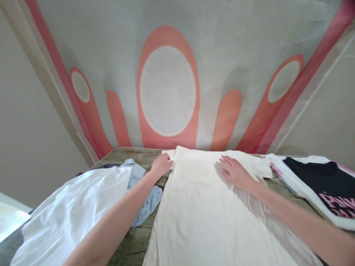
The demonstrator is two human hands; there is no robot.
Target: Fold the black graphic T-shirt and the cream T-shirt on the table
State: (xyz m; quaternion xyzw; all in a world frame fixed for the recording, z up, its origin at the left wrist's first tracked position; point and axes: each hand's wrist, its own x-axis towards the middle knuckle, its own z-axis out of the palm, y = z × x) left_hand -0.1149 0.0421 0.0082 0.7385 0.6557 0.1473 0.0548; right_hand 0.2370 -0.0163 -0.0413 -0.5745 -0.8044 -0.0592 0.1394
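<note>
A cream T-shirt (pixel 205 207) lies spread over the table in front of me, its upper end at the far edge. My left hand (pixel 162 165) is at the shirt's upper left, with fingers curled closed on the sleeve there; the fingertips are partly hidden. Fingers outstretched, my right hand (pixel 235 173) rests flat or hovers just above the upper right of the shirt, and its shadow falls on the cloth. Some soft creases run down the shirt's right side, under my forearm. The right sleeve reaches out toward the table's right part.
At left lie a white garment (pixel 74 210) and a light blue-grey garment (pixel 148 203), bunched together. A folded black and white top with pink lettering (pixel 327 181) lies at right. Beneath is a wood-look table (pixel 138 240). A printed backdrop (pixel 119 44) rises behind its far edge.
</note>
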